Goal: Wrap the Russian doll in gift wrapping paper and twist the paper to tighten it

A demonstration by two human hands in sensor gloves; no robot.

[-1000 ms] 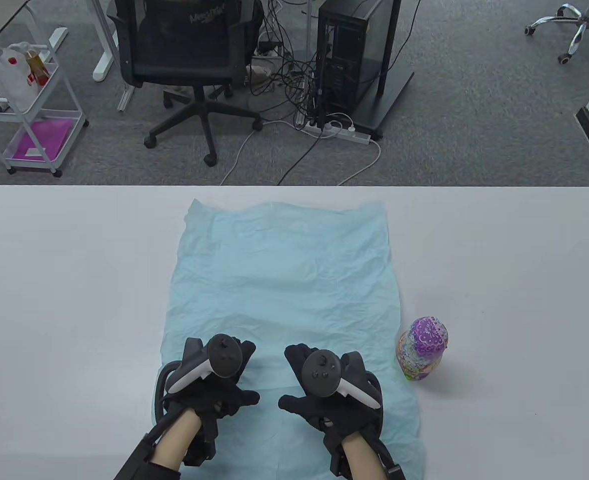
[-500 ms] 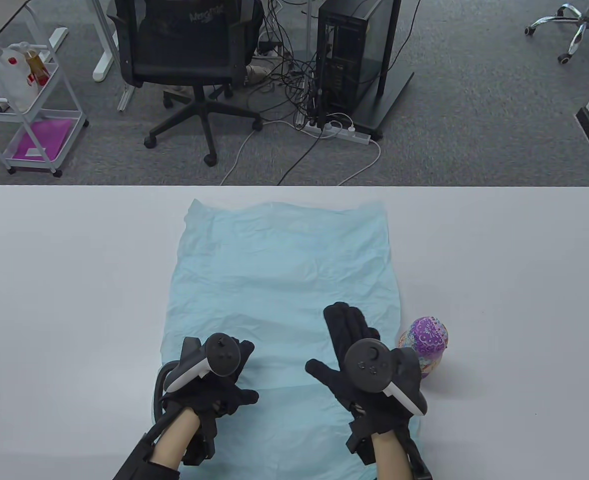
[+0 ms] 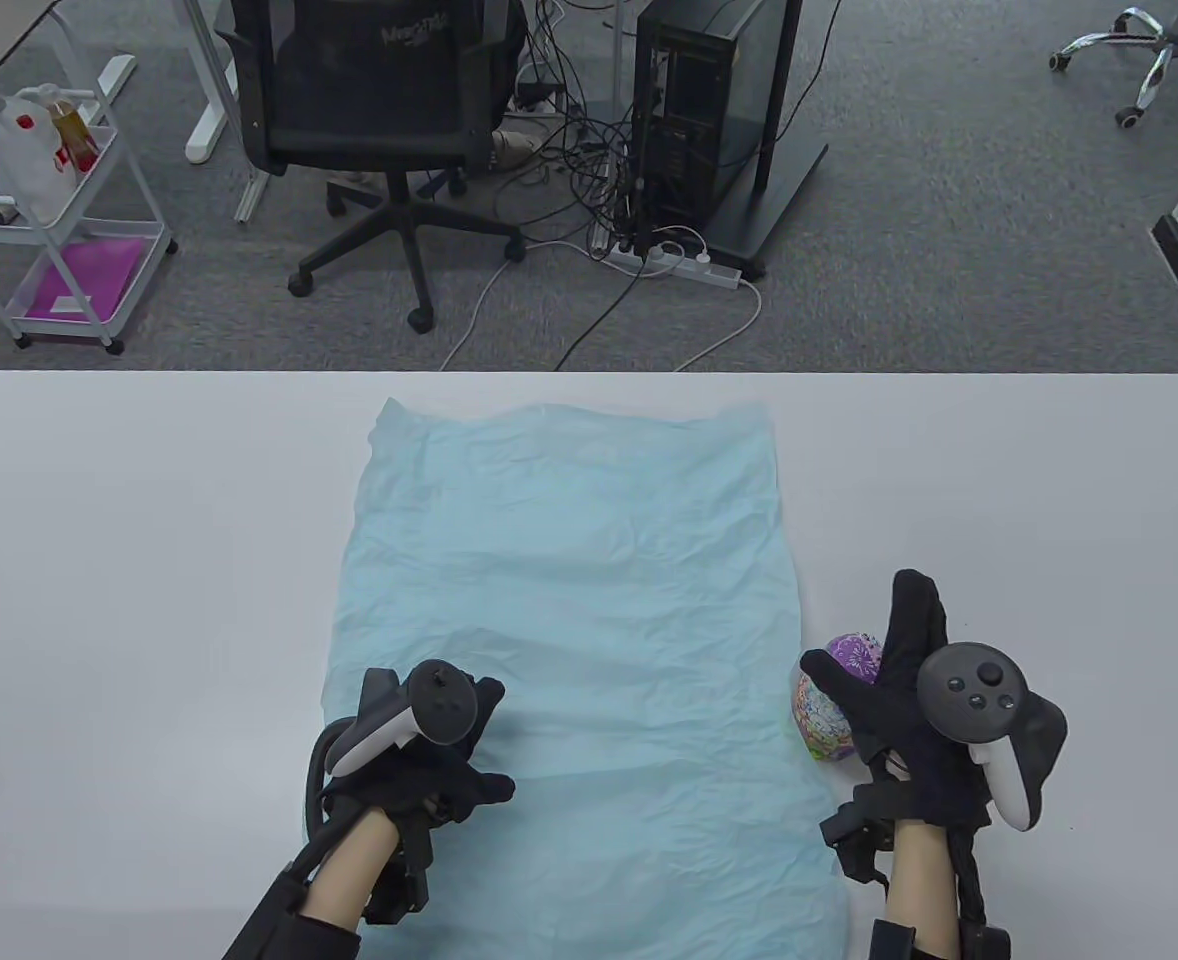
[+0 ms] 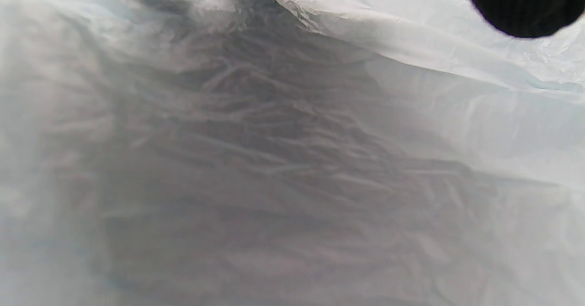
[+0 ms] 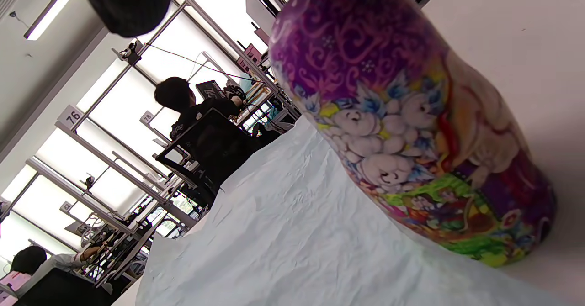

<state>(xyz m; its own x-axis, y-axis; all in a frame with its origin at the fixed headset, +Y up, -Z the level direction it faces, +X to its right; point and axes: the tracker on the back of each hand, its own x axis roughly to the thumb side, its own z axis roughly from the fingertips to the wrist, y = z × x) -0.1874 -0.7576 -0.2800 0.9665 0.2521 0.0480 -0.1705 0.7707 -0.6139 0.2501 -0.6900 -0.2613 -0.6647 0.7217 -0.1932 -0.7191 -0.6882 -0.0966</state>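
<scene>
A sheet of light blue wrapping paper (image 3: 569, 600) lies flat and creased in the middle of the white table (image 3: 129, 560). The Russian doll (image 3: 829, 715), purple-topped with a flowery body, stands upright on the table just off the paper's right edge. My right hand (image 3: 869, 640) is at the doll, thumb across its left front and straight fingers reaching past its right side. In the right wrist view the doll (image 5: 411, 123) fills the frame beside the paper (image 5: 297, 233). My left hand (image 3: 494, 735) rests flat on the paper's near left part, and its wrist view shows only paper (image 4: 292, 160).
Beyond the table's far edge stand an office chair (image 3: 369, 110), a computer tower (image 3: 699, 110) with floor cables, and a white cart (image 3: 59, 220) at the left. People sit at desks far off in the right wrist view.
My right hand left the paper and swung right to the doll, now bracketing it with thumb and fingers. The left hand stayed on the paper. The doll still stands in place.
</scene>
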